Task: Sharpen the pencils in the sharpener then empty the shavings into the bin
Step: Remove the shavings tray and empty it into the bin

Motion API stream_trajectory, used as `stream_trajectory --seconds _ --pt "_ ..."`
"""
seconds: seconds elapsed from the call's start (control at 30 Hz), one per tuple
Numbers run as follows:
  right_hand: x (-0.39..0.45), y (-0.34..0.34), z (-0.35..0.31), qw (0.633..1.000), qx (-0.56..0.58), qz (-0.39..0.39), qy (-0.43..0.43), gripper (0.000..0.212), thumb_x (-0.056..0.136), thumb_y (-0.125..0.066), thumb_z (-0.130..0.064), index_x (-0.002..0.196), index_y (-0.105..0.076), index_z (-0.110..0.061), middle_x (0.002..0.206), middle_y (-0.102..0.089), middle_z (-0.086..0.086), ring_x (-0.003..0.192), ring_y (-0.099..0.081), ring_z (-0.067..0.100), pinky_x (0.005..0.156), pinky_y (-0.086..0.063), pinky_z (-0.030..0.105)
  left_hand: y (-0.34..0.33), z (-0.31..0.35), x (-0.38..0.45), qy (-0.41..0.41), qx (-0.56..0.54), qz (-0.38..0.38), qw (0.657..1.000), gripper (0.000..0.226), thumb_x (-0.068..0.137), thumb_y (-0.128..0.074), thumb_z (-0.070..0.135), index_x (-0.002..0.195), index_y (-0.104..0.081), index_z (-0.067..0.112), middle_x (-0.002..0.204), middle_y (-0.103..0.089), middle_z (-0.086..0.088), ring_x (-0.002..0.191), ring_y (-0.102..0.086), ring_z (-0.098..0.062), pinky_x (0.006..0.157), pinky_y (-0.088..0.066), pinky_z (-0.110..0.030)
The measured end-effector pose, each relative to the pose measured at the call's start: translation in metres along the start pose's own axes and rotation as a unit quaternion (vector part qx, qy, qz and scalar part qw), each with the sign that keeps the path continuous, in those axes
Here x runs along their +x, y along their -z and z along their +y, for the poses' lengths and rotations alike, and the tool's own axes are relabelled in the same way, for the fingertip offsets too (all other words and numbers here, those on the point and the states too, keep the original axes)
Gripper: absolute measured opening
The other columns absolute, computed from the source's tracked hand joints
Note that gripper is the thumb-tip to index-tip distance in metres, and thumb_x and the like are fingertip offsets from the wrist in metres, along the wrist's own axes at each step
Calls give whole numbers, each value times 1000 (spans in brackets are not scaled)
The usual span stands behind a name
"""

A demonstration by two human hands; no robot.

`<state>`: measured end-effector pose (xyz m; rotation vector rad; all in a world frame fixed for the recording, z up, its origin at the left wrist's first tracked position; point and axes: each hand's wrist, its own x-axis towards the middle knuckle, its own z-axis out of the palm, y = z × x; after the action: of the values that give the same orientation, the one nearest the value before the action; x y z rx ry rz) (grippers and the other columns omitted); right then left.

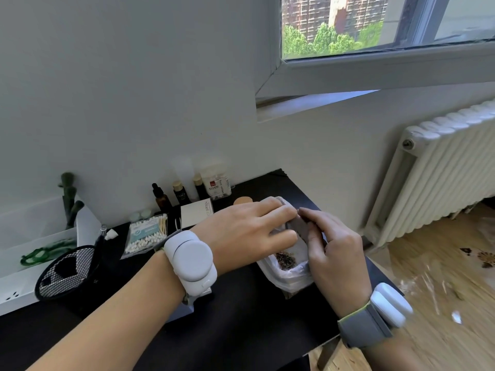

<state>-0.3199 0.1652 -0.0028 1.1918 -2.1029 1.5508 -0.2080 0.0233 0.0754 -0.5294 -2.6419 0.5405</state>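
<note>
A small bin lined with a white plastic bag (288, 279) stands on the black desk (241, 325), with dark pencil shavings (285, 259) lying inside. Over its opening my right hand (334, 253) holds a blurred grey piece (302, 227), probably the sharpener's shavings tray, tilted towards the bag. My left hand (249, 231) pinches the bag's rim between thumb and fingers, its fingertips meeting the grey piece. A pale boxy object (187, 307), possibly the sharpener body, shows under my left wrist, mostly hidden. No pencil is clearly visible.
A black mesh holder (64, 274) stands at the left beside a white tray (32, 250). Cotton swabs (146, 234), small bottles (179, 195) and a white box (197, 214) line the wall. A radiator (439, 172) and wooden floor (442, 290) lie right of the desk edge.
</note>
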Motion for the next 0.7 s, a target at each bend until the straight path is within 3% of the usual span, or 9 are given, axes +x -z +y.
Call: stream_trajectory --seconds 0.2,0.3,0.4,0.5,0.6,0.7 --pt "1 -1 -1 1000 1 -5 0 31 86 -53 -3 110 -70 -11 104 -71 -3 97 -65 15 87 -49 28 -1 4 2 4 7 15 1000 20 86 -53 -6 89 -58 13 111 -65 -12 101 -61 -28 72 -54 -36" --pt "0 -1 -2 1000 2 -6 9 29 87 -57 1 109 -70 -12 104 -71 -3 96 -65 15 86 -49 29 0 3 5 33 -27 -5 999 23 91 -47 -2 100 -62 13 121 -61 -12 106 -59 -29 68 -55 -39" --pt "0 -1 0 1000 -6 -4 8 32 85 -54 0 110 -70 -10 105 -72 -2 97 -66 16 87 -49 29 8 -2 4 46 -5 -12 999 29 88 -50 1 106 -66 17 123 -62 -7 107 -60 -24 63 -51 -26" --pt "0 0 0 1000 -7 -6 6 33 84 -51 -3 111 -70 -10 106 -71 -2 99 -65 15 88 -49 27 13 0 3 47 -10 -26 998 28 88 -51 3 103 -67 20 122 -63 -6 108 -61 -22 57 -46 -24" --pt "0 0 -1 1000 -5 -6 5 33 85 -52 -4 111 -70 -10 106 -71 -2 99 -65 13 89 -49 27 14 -1 3 70 -35 -40 996 35 87 -52 4 114 -63 23 124 -58 -3 108 -57 -19 63 -43 -19" --pt "1 -1 -1 1000 -8 -5 4 32 85 -52 -4 110 -70 -9 106 -71 -2 100 -65 14 90 -49 25 11 -7 1 109 -91 -59 988 50 85 -57 2 130 -54 24 129 -50 -2 111 -51 -19 70 -55 -29"
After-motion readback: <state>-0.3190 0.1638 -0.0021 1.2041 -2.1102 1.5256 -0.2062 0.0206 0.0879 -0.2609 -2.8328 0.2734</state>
